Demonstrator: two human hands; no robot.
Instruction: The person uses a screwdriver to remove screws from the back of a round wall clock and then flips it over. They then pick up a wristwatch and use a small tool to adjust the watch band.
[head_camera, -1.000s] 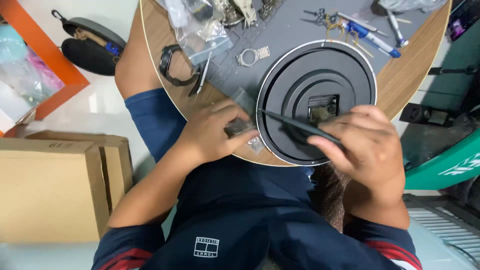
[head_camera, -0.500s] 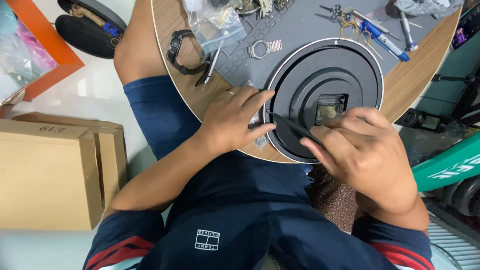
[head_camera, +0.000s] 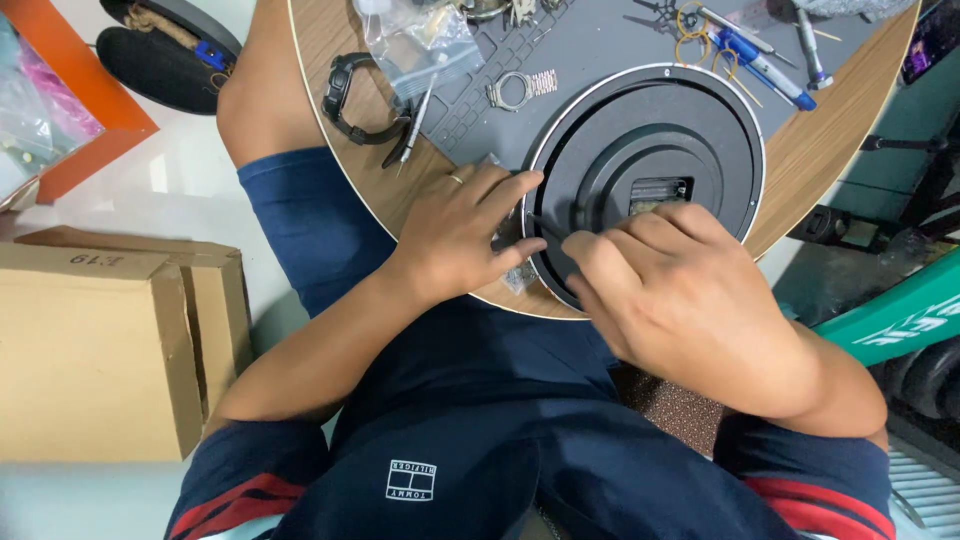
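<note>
While the round black clock (head_camera: 650, 170) is lying face down at the near edge of the round wooden surface (head_camera: 830, 150), with its back and small central movement box turned up, both hands are meeting at its lower left rim. The left hand (head_camera: 465, 235) is resting on the surface just beside that rim, fingers curled loosely and thumb and forefinger reaching toward the clock's edge, a ring showing on one finger. The right hand (head_camera: 680, 290) is lying over the clock's near rim, its fingers pressed together around a thin dark tool (head_camera: 545, 222); only a short tip is showing between the two hands, so it is probably a small screwdriver or pick, though the view is too poor to be sure. That tip is pointing left and slightly away from the person, its long axis running roughly across the rim toward the left hand's fingertips, and the right hand is the one closer to the clock's middle while the left is sitting just outside the rim. A small silvery bit (head_camera: 517, 277) is lying on the surface just below the left hand. Farther back, on a grey mat (head_camera: 590, 40), a black wristwatch (head_camera: 350, 100), a metal watch case (head_camera: 510, 90), a clear plastic bag (head_camera: 420, 40) and a blue pen (head_camera: 765, 65) are lying well apart from the hands. A cardboard box (head_camera: 95, 350) is standing on the floor to the person's left.
</note>
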